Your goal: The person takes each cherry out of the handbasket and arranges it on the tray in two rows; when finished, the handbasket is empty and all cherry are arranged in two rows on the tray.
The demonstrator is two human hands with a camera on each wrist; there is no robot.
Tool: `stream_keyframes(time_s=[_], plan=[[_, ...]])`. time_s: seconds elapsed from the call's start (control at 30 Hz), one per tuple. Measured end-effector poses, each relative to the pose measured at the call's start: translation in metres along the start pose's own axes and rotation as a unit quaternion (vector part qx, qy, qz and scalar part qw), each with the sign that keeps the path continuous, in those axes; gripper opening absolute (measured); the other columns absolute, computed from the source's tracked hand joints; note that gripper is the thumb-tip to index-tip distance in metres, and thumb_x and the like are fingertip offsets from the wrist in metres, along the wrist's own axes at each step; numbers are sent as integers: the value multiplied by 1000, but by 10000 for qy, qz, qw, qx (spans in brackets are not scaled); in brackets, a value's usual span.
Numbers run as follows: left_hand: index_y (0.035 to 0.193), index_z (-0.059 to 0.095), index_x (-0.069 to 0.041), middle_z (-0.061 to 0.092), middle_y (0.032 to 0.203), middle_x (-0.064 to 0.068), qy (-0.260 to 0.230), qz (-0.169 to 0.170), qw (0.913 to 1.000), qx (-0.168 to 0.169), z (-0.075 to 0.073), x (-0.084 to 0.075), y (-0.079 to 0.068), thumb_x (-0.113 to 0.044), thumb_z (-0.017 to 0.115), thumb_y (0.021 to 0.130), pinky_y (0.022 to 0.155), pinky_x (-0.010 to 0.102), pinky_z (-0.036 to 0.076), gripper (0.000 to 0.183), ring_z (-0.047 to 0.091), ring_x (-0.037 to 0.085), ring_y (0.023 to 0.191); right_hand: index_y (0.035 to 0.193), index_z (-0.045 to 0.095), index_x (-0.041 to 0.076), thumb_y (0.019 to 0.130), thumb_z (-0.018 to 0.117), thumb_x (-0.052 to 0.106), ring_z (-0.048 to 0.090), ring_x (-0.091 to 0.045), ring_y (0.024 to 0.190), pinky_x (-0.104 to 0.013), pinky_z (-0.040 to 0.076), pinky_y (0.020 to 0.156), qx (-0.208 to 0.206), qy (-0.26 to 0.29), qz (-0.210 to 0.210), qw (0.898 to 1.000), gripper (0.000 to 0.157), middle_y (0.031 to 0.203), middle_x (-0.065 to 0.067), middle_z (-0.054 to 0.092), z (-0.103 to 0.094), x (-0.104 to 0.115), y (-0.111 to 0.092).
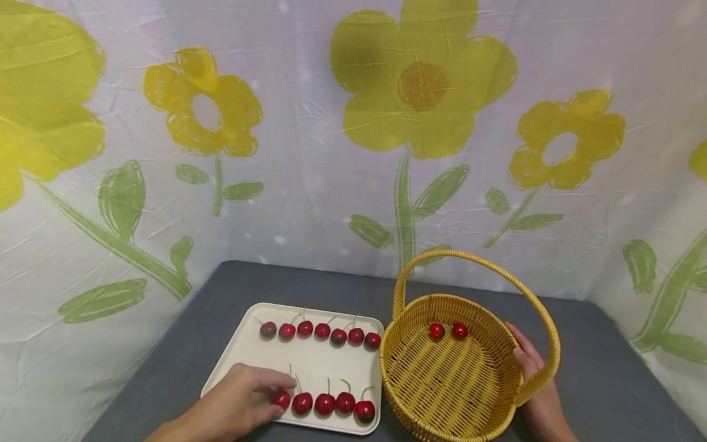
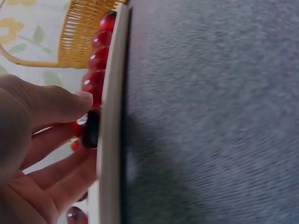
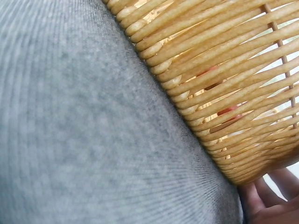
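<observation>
On the left, a cream tray (image 1: pixel 309 368) bears a back row of cherries (image 1: pixel 323 331) and a front row of cherries (image 1: pixel 324 404), all with thin stems. My left hand (image 1: pixel 237 399) reaches over the tray's front left edge and pinches the leftmost front cherry (image 1: pixel 282 399). In the left wrist view the thumb (image 2: pixel 74 105) lies against this dark red cherry (image 2: pixel 88 128), fingers on its far side. Right of the tray stands a yellow wicker basket (image 1: pixel 442 380) with two cherries inside. My right hand (image 1: pixel 536 380) holds the basket's right side, partly hidden by the handle.
The basket's tall arched handle (image 1: pixel 480 256) rises above its rim. Tray and basket stand close together on a dark grey cloth-covered table (image 1: pixel 602 362). A flower-printed curtain (image 1: pixel 298 215) borders the table at the back and sides.
</observation>
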State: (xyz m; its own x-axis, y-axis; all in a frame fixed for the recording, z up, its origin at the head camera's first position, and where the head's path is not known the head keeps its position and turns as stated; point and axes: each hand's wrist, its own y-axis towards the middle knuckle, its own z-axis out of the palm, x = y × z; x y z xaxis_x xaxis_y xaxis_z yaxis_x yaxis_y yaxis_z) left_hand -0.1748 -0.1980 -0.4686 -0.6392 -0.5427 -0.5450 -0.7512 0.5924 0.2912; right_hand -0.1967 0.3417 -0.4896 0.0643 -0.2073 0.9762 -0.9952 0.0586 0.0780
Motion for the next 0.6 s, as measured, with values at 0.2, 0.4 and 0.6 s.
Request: stream_keyframes(time_s=[0.2, 0.4, 0.6], plan=[[124, 82, -16, 83, 120, -2, -314, -818, 9960, 151, -18, -17, 6, -19, 90, 92, 87, 33, 66, 33, 77, 7, 96, 176, 18, 9, 122, 28, 42, 48, 25, 128, -5, 50, 97, 23, -25, 23, 10000, 64, 178, -23, 23, -1, 0, 1], [132, 79, -14, 81, 127, 5, -1243, -585, 9901, -278, -27, -40, 23, -22, 84, 99, 95, 30, 65, 34, 81, 14, 108, 176, 16, 10, 121, 27, 44, 47, 26, 128, -5, 50, 97, 57, -146, 22, 9999, 66, 178, -23, 22, -2, 1, 1], [143, 72, -11, 78, 136, 6, -2734, -636, 9597, 172, -23, -64, 56, -20, 80, 102, 104, 32, 61, 43, 77, 12, 121, 176, 17, 9, 121, 29, 45, 50, 23, 129, -8, 52, 97, 55, -103, -13, 9999, 67, 177, -20, 26, -2, -1, 1]])
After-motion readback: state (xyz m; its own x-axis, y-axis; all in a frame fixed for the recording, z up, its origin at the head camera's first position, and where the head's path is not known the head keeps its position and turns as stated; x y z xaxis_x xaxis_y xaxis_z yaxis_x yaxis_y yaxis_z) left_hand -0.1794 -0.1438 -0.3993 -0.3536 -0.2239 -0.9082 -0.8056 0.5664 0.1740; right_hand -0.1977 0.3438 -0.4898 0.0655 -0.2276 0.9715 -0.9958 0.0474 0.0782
